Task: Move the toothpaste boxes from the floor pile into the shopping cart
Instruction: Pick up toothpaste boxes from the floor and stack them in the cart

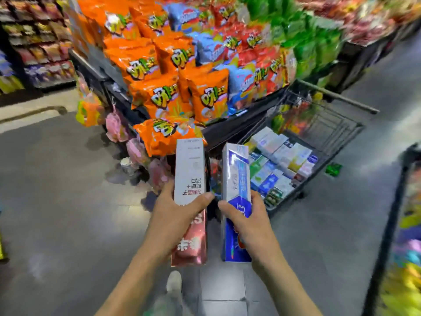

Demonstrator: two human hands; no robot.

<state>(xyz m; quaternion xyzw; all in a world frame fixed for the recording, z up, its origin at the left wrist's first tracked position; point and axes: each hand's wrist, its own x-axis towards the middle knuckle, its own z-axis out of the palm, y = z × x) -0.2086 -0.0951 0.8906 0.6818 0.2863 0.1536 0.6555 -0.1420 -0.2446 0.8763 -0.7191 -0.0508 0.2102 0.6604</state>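
While curled round a box apiece: left hand [176, 215] gripping the white-and-red toothpaste box [190, 179], right hand [247, 221] gripping the blue-and-white toothpaste box [235, 176]. Both boxes upright, side by side, apart, above grey floor [68, 201]. Ahead right, shopping cart [337, 133] holding stacked toothpaste boxes [280, 160], beside orange snack bags [168, 96].
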